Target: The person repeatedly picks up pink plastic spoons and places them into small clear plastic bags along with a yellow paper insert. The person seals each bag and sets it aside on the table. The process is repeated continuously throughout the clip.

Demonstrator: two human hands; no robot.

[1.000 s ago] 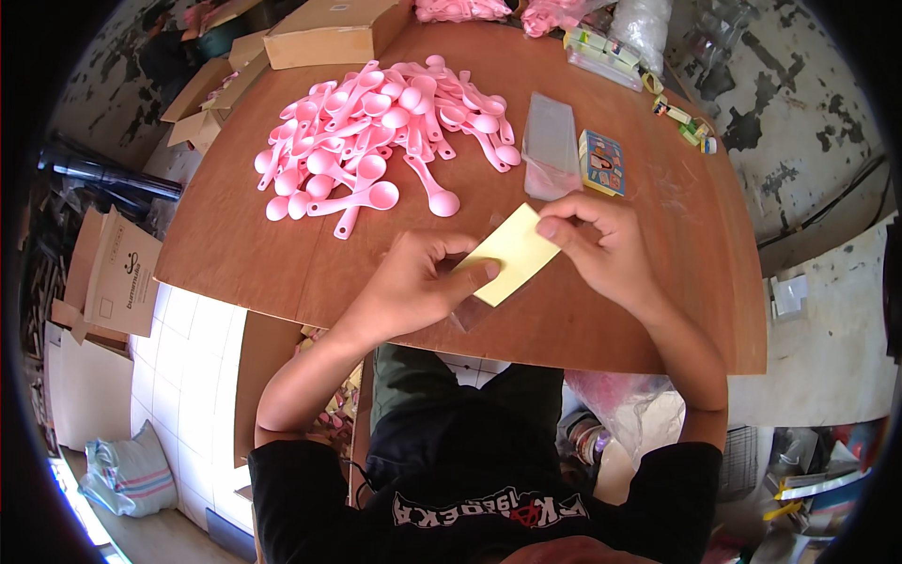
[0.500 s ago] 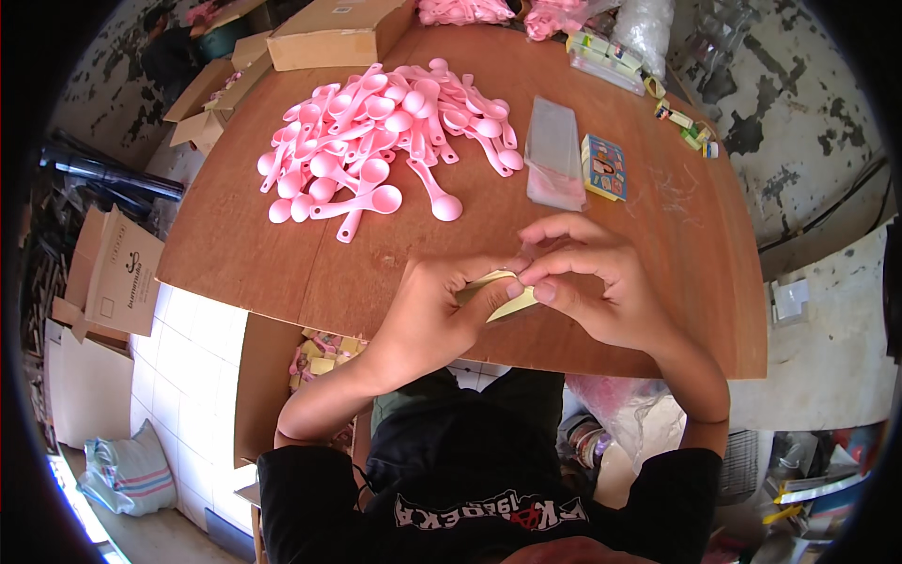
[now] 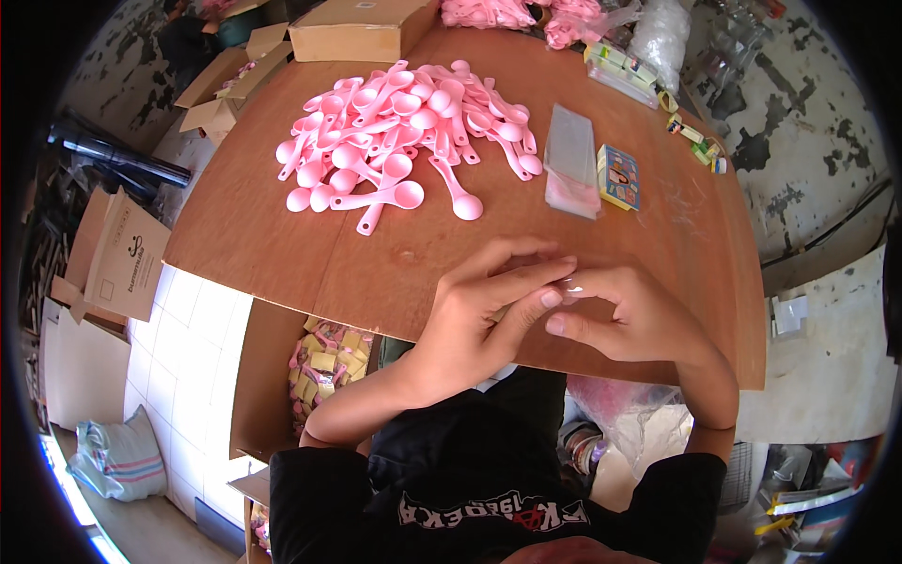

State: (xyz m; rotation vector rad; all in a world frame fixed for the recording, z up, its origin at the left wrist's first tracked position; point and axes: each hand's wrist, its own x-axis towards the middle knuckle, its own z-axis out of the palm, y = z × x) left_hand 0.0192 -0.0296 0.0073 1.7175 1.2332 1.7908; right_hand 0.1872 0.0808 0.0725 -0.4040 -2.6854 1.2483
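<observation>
Above the near table edge, my left hand [image 3: 493, 305] is closed, its thumb pressed toward the bent fingers. A pale yellow card is nearly hidden inside it. My right hand [image 3: 634, 315] meets the left fingertips, thumb and index finger curved toward each other. Something small and whitish shows at its fingertips, too small to name. Beyond the hands is a heap of pink measuring spoons [image 3: 404, 132], with one spoon [image 3: 458, 193] lying at its near side. To the right lie a stack of clear plastic sleeves [image 3: 570, 155] and a stack of printed cards [image 3: 618, 179] with yellow edges.
A closed cardboard box [image 3: 362, 28] stands at the table's far edge, near bags of pink pieces [image 3: 489, 13]. Small yellow-green rolls [image 3: 700, 146] lie far right. Below the table's left edge, an open carton [image 3: 268, 376] holds packed spoons with yellow cards. Another person [image 3: 183, 42] is at far left.
Both hands have shifted slightly right in the picture. My left fingers now cover the yellow card, which showed plainly before. The whole view has shifted a little too.
</observation>
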